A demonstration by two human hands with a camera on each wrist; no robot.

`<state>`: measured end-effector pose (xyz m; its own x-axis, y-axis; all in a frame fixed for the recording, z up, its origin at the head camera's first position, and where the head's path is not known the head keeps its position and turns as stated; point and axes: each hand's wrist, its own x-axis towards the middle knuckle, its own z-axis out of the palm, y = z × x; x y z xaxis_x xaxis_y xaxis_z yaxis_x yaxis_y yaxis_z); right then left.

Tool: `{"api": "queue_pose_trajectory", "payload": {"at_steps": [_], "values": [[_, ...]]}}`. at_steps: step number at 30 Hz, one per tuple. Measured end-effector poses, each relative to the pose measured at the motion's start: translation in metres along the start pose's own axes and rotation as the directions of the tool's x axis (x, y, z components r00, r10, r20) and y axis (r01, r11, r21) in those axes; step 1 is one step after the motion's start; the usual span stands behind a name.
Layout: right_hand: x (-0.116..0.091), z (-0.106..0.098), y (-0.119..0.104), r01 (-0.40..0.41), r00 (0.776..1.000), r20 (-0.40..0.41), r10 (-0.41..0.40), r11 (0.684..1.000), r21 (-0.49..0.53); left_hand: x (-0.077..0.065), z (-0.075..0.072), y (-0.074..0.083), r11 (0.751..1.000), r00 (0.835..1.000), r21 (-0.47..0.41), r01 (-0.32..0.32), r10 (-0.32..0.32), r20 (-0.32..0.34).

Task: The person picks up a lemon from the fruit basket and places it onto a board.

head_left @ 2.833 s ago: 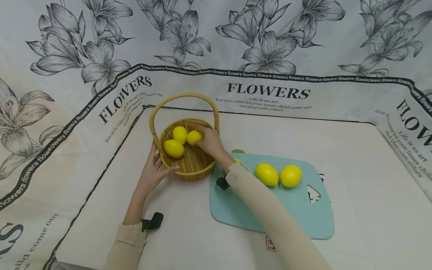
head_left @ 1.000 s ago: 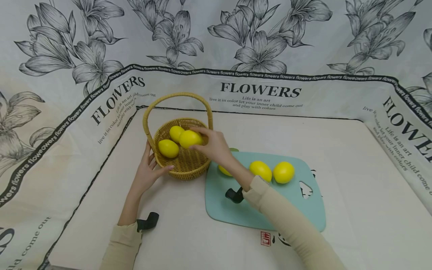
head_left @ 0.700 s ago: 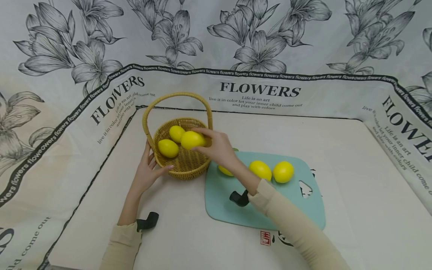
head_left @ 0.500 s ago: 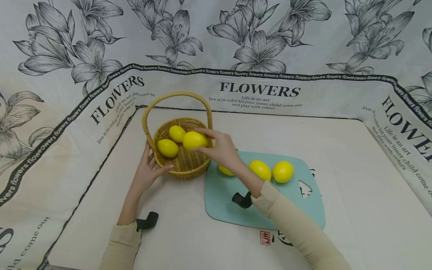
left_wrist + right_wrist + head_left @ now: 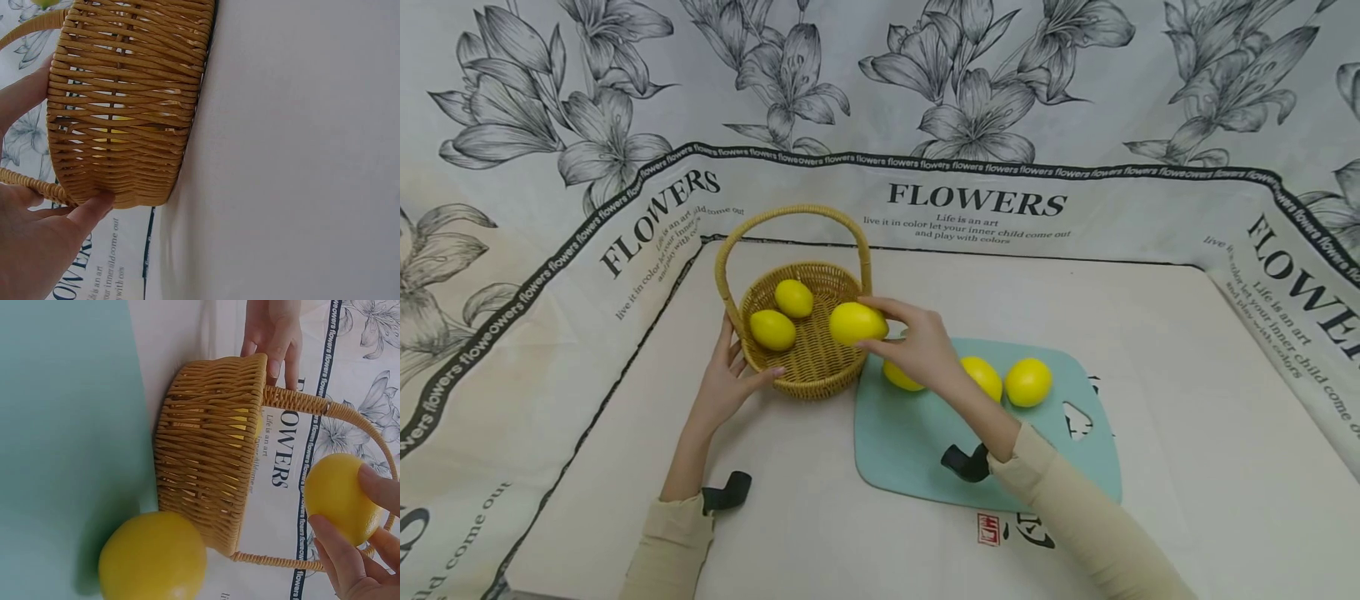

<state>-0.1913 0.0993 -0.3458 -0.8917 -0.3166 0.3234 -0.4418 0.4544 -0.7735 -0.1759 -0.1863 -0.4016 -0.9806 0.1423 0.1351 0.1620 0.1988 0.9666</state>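
Observation:
My right hand (image 5: 921, 342) pinches a yellow lemon (image 5: 856, 323) between thumb and fingers, above the right rim of the wicker basket (image 5: 820, 358). In the right wrist view that lemon (image 5: 340, 499) shows above the basket's top edge, beside the handle. My left hand (image 5: 726, 387) grips the basket's left side, thumb over the rim and fingers outside, seen close in the left wrist view against the weave (image 5: 125, 94). Inside the basket lie two lemons, a front one (image 5: 772, 331) and a rear one (image 5: 793, 297).
A pale teal cutting board (image 5: 917, 458) lies right of the basket, under my right forearm. It bears a right lemon (image 5: 1028, 382), a middle lemon (image 5: 983, 377) and a left lemon (image 5: 901, 377), the latter two partly hidden by my arm. A flower-printed cloth (image 5: 970, 125) rises behind the table.
My right hand has lifted a lemon from inside the basket and carried it rightward to the rim. My left hand keeps its hold on the basket. The head view has shifted slightly.

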Motion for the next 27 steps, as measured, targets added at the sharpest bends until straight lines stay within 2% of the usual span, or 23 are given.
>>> {"api": "queue_pose_trajectory", "payload": {"at_steps": [7, 15, 22, 27], "values": [[-0.014, -0.007, 0.007, 0.014, 1.0, -0.007, -0.014, 1.0, 0.007, 0.0, 0.0, 0.0, 1.0, 1.0, 0.003, -0.002, 0.002, 0.004], [-0.03, -0.014, 0.012, -0.059, 0.998, 0.007, 0.059, 0.997, 0.058, -0.001, 0.0, 0.001, 1.0, 1.0, -0.007, 0.005, -0.005, 0.011], [-0.043, -0.018, 0.015, -0.092, 0.996, 0.011, 0.092, 0.995, 0.041, -0.001, 0.001, 0.001, 1.0, 1.0, -0.003, -0.001, 0.001, 0.009], [-0.053, -0.019, 0.019, -0.085, 0.996, 0.006, 0.085, 0.996, 0.003, -0.002, 0.001, 0.003, 1.0, 1.0, 0.01, 0.003, -0.003, 0.008]]}}
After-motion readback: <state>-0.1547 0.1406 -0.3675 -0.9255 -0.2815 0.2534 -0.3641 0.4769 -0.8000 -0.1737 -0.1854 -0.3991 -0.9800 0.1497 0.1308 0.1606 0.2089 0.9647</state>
